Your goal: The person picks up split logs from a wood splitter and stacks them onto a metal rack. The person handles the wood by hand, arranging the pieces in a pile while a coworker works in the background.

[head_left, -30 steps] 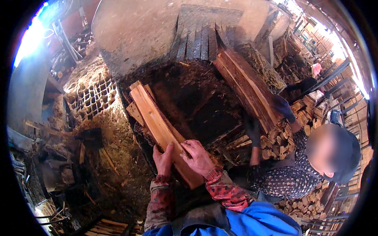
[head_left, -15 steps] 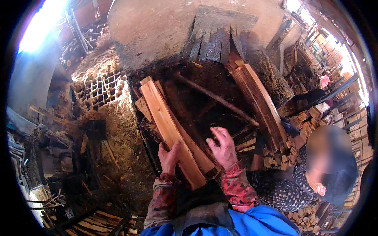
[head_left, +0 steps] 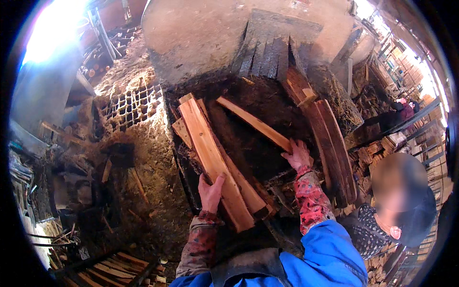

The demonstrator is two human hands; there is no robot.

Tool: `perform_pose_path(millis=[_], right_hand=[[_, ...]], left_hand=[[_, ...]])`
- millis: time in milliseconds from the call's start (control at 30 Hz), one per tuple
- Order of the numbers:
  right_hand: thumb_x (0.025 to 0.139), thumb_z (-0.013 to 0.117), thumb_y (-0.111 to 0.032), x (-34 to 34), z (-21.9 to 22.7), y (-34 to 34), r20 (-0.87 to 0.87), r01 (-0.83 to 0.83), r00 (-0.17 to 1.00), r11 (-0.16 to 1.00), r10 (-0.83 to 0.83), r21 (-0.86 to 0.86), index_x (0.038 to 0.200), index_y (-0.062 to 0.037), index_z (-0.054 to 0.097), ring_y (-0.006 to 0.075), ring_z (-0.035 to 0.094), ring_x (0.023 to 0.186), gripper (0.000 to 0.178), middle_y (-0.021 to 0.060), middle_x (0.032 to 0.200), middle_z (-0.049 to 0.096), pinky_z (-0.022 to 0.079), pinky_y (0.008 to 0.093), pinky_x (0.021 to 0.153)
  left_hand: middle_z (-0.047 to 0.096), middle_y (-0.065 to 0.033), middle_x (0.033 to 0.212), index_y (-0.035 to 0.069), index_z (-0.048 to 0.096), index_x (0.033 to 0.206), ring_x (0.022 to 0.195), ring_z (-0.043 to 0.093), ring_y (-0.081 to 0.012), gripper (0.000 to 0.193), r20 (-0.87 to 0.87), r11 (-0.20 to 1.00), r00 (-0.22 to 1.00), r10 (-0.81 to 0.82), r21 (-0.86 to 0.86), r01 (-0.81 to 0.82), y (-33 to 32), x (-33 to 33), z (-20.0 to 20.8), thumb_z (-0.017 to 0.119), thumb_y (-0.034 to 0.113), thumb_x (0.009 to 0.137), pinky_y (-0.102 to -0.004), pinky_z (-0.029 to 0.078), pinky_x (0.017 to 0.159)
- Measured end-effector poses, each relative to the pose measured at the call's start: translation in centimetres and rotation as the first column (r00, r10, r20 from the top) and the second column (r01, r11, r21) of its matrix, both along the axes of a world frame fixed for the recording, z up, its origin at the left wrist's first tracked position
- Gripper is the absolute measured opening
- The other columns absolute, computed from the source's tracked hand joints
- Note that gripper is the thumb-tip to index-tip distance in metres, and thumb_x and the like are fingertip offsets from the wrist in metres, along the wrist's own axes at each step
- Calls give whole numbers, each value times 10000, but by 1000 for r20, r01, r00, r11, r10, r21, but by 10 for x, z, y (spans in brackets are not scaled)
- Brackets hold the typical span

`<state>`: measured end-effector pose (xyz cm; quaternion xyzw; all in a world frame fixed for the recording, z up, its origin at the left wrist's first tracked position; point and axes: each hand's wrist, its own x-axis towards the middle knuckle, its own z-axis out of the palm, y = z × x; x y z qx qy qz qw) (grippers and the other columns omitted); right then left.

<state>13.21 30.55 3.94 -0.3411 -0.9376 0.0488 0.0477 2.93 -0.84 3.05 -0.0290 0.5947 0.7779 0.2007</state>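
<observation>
Near the middle, a long pale plank (head_left: 206, 155) lies slantwise on top of other boards. My left hand (head_left: 210, 192) grips its left edge near the close end, thumb on the upper face. Farther right, my right hand (head_left: 299, 155) is closed around the near end of a narrow wooden strip (head_left: 256, 122). The strip slants away to the left over a dark, debris-covered surface (head_left: 239, 129). A second board (head_left: 246, 193) lies partly under the pale plank. The fingertips of both hands are partly hidden.
Bark-edged slabs (head_left: 330, 143) lie to the right. Dark jagged sheeting (head_left: 263, 52) leans at the far side. A person in a spotted top (head_left: 368, 229) is close on my right. Split wood (head_left: 117, 268) is stacked at lower left. A crumbly earthen grid (head_left: 131, 107) stands left.
My right hand has moved right and away and has taken hold of the narrow strip, whose pale face now shows. My left hand stays on the plank. The slabs at right look shifted.
</observation>
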Motion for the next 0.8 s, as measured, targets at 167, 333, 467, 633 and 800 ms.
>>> perform_pose_path(millis=[167, 333, 467, 633, 800], right_hand=[[796, 627, -318, 5, -13, -17, -58, -173, 983, 985, 173, -6, 1115, -98, 618, 363, 572, 895, 387, 182, 984, 559, 486, 459, 780], [809, 608, -177, -6, -18, -81, -309, -391, 895, 900, 323, -192, 847, -38, 593, 353, 562, 784, 145, 171, 865, 541, 473, 434, 696], [826, 618, -172, -17, -4, -146, -477, -368, 854, 890, 208, -270, 924, -8, 609, 337, 555, 797, 191, 166, 838, 525, 478, 412, 718], [804, 663, -195, -7, 22, -158, -464, -392, 845, 898, 266, -201, 1035, 0, 613, 342, 567, 880, 307, 185, 923, 553, 487, 383, 798], [768, 696, -192, 5, 20, -108, -483, -295, 855, 943, 188, -154, 1125, -26, 587, 395, 498, 1096, 408, 205, 1158, 528, 447, 409, 909]], left_hand=[[624, -109, 1039, -43, 518, 1122, 910, 598, -161, 425, -18, 998, 1000, -5, -58, 4, 1, 0, 4, 718, 138, 793, -285, 491, 805], [622, -108, 1045, -50, 513, 1132, 905, 597, -165, 451, -35, 999, 999, 0, -48, -2, 2, 0, 1, 723, 163, 794, -287, 490, 797], [621, -106, 1048, -50, 519, 1146, 897, 594, -166, 479, -58, 997, 998, 13, -74, -18, -2, 1, 0, 732, 210, 804, -290, 490, 779], [619, -119, 1048, -45, 500, 1146, 911, 595, -169, 479, -14, 999, 1000, -11, -53, 10, 2, 0, -1, 734, 176, 792, -285, 491, 798], [617, -108, 1058, -50, 496, 1156, 910, 591, -167, 510, -4, 998, 1000, 5, -69, -5, -1, -1, -4, 747, 204, 791, -289, 492, 792]])
